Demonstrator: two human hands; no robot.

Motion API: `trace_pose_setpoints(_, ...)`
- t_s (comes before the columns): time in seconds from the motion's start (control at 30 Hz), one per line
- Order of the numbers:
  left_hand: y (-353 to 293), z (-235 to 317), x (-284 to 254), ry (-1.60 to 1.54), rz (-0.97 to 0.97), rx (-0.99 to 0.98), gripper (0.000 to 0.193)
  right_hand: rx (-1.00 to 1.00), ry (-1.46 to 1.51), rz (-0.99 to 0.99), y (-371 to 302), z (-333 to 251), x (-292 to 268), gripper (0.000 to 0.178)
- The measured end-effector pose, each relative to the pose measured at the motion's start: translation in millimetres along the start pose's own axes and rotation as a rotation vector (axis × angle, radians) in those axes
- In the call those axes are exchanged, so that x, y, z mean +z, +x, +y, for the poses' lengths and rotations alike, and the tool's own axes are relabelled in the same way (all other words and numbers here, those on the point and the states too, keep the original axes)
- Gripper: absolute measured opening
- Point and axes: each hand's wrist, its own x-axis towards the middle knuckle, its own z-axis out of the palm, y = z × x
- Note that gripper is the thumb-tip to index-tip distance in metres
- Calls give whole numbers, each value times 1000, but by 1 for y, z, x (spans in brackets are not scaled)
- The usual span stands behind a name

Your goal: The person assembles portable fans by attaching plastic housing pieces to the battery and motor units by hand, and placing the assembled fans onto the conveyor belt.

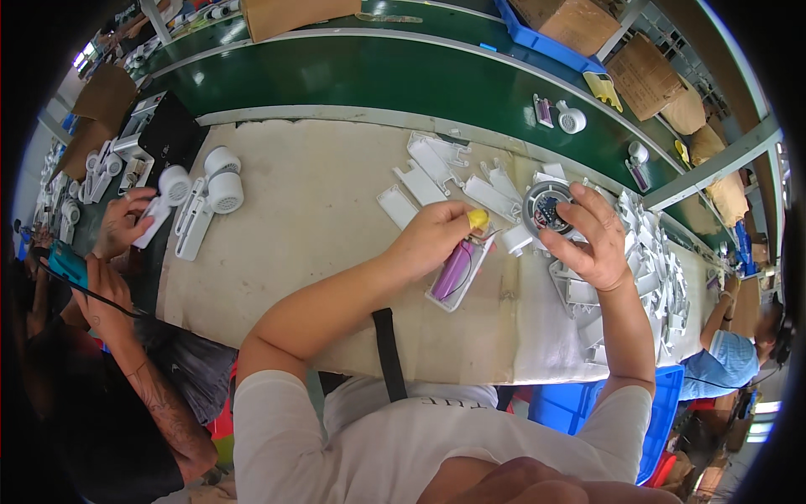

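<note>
My left hand (437, 239) is closed on the upper end of a white handle casing (442, 300), a yellow cover on its thumb tip. Inside the casing lies a purple cylindrical battery (454, 270) with thin dark wires. My right hand (594, 239) curves its fingers round the rim of a round white-and-grey fan-like head (531, 202). This head's open side shows a circuit board (550, 212) with wires. A white stub on the head sits beside the casing's top; whether the two are joined I cannot tell.
White casing shells (420, 181) lie beyond my hands, with a large pile of white parts (651, 269) to the right. Finished-looking white units (222, 189) stand left, near a co-worker's hand (122, 223). A green conveyor belt (353, 80) runs behind; a blue bin (554, 403) sits below the table.
</note>
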Motion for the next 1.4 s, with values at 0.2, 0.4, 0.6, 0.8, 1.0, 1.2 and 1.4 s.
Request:
trace_pose_setpoints(0.2, -8, 4, -4, -605, -366, -187, 25, 71, -37, 61, -15, 0, -3, 46)
trace_pose_setpoints(0.4, -9, -7, -1, -460, -315, -214, 28, 15, -1, 14, -16, -8, -6, 46)
trace_pose_setpoints(0.6, -17, 3, 7, 258, -170, 20, 24, -31, -36, -59, -14, -10, -3, 42)
trace_pose_setpoints(0.8, -20, 5, 9, 577, -73, 198, 22, 5, -102, -106, -9, -17, -8, 46)
trace_pose_setpoints(1.0, -18, 3, 5, 664, -93, 179, 21, 25, -143, -134, -4, -23, -8, 49)
trace_pose_setpoints(1.2, -14, -1, 2, 478, -208, 198, 18, 21, -145, -162, 0, -21, -16, 49)
trace_pose_setpoints(1.4, -18, 5, 7, 728, -135, 269, 23, 46, -95, -212, 3, -24, -20, 52)
